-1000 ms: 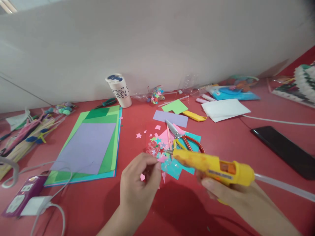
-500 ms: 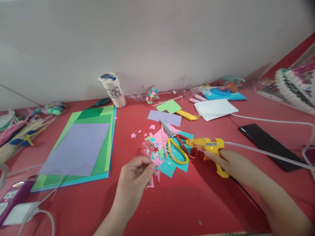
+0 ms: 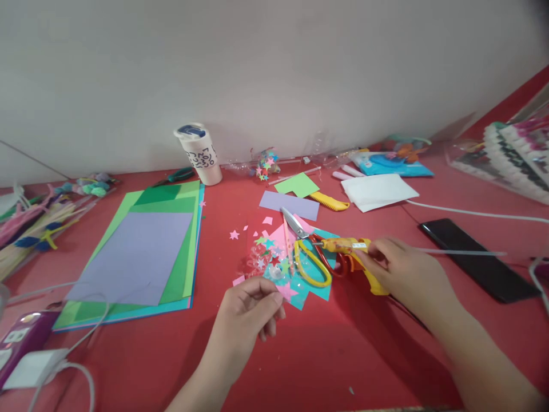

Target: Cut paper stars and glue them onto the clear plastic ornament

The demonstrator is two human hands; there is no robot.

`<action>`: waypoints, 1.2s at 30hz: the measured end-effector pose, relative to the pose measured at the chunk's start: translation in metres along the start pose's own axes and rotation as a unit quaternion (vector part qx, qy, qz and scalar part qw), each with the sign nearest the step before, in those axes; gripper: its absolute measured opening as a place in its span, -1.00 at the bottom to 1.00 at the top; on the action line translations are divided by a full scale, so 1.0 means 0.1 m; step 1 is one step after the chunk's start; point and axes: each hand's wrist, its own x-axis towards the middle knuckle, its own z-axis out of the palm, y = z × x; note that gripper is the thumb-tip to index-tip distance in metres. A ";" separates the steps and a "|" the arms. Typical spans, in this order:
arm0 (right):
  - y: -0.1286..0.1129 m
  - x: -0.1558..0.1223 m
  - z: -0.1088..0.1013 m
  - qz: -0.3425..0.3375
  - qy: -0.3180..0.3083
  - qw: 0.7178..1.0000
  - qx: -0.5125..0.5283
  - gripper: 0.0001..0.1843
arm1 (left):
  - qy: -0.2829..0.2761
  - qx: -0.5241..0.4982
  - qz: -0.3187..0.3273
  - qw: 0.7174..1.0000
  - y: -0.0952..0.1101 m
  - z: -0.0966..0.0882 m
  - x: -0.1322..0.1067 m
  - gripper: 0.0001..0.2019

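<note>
My left hand (image 3: 253, 312) is closed in a pinch on a pink paper star (image 3: 287, 292), held over the craft pile. My right hand (image 3: 401, 269) is wrapped round the rear of a yellow hot glue gun (image 3: 349, 246), whose nozzle points left. A clear glue stick (image 3: 463, 252) sticks out behind that hand. Just under the nozzle lie scissors (image 3: 315, 269) with red and yellow handles. Several small stars (image 3: 268, 243), some clear plastic pieces, a pink pencil-like strip (image 3: 288, 243) and teal paper (image 3: 298, 300) surround them.
Coloured sheets (image 3: 132, 257) are stacked at left near a white tumbler (image 3: 199, 154). A yellow cutter (image 3: 330, 201), white paper (image 3: 380, 191) and a black phone (image 3: 476, 260) lie at right. Cables and a purple power strip (image 3: 28, 337) occupy the front left.
My right hand has moved from the glue gun's handle up to its rear end. The gun has shifted slightly left. My left hand has moved a little right with the star.
</note>
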 end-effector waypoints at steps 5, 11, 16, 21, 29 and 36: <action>-0.67 -0.24 -0.19 -0.277 0.041 0.936 0.211 -0.93 | -0.032 -0.022 -0.031 0.999 0.01 0.02 0.02 -0.84; -0.92 -0.26 -0.08 -0.376 0.124 0.882 0.255 -0.81 | -0.054 0.018 -0.061 0.997 0.02 -0.01 -0.03 -0.86; -0.86 -0.26 -0.05 -0.398 0.104 0.874 0.259 -0.82 | -0.071 0.021 -0.078 0.994 0.04 -0.05 -0.04 -0.82; -0.83 -0.15 -0.15 -0.301 0.067 0.907 0.287 -0.87 | 0.039 0.137 0.063 0.988 0.05 -0.11 -0.01 -0.82; -0.75 0.03 -0.23 -0.250 -0.080 0.899 0.351 -0.88 | 0.155 0.386 0.341 0.843 -0.22 -0.05 0.15 -0.85; -0.73 0.02 -0.10 -0.293 -0.099 0.880 0.361 -0.83 | 0.154 0.353 0.338 0.859 -0.24 0.02 0.22 -0.81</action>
